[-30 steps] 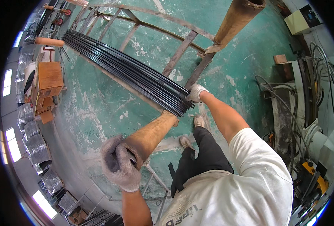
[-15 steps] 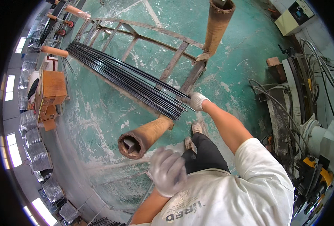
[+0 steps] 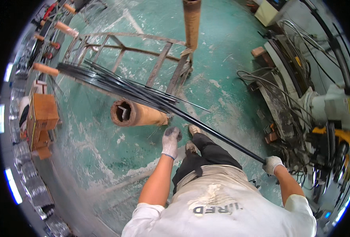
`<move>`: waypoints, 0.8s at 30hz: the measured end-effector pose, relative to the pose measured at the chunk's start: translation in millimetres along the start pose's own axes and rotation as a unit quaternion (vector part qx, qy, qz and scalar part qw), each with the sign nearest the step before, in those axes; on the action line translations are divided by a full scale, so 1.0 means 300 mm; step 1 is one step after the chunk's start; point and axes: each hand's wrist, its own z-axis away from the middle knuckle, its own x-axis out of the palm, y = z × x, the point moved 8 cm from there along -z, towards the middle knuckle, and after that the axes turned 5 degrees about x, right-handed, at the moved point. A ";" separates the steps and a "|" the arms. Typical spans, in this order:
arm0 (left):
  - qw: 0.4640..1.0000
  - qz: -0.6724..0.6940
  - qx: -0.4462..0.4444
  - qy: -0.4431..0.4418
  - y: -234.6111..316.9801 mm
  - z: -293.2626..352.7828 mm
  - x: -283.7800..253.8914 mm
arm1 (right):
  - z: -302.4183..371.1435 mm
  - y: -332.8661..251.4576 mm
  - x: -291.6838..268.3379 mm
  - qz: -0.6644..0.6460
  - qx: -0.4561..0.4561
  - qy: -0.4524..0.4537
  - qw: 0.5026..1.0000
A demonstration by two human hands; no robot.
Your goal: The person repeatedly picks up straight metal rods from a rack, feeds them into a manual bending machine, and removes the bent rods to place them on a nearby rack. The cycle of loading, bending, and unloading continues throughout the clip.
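Right hand (image 3: 272,164): gloved, clamped on the end of a black rod (image 3: 218,136).
Left hand (image 3: 170,141): gloved, fingers apart, just below the brown tube (image 3: 137,114).
Rod: slants out from the rod bundle (image 3: 115,85) on the metal frame (image 3: 159,69).

Both arms enter from the lower edge, bare below short white sleeves, each ending in a light work glove. Left hand (image 3: 170,141): forearm stretched forward and slightly right, wrist straight, gloved fingers loosely curled and pointing away, palm down, closed on nothing visible. Right hand (image 3: 272,164): arm held out to the right side, elbow bent, forearm angled up and left, the glove clenched in a tight fist around a thin dark rod (image 3: 218,136).
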 end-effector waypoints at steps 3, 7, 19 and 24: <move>0.972 0.192 -0.101 -0.093 -0.214 -0.154 0.043 | 0.166 -0.112 0.034 -0.100 0.030 0.021 0.994; 0.933 0.328 -0.142 -0.033 -0.206 -0.162 0.239 | 0.257 -0.253 0.103 -0.217 0.047 0.128 0.967; 0.969 0.162 -0.041 -0.182 0.030 0.463 0.783 | 0.307 0.875 1.023 -0.284 0.220 0.217 0.908; 0.946 0.151 0.078 -0.275 0.201 0.660 1.195 | 0.498 1.403 1.504 -0.327 0.616 0.499 0.515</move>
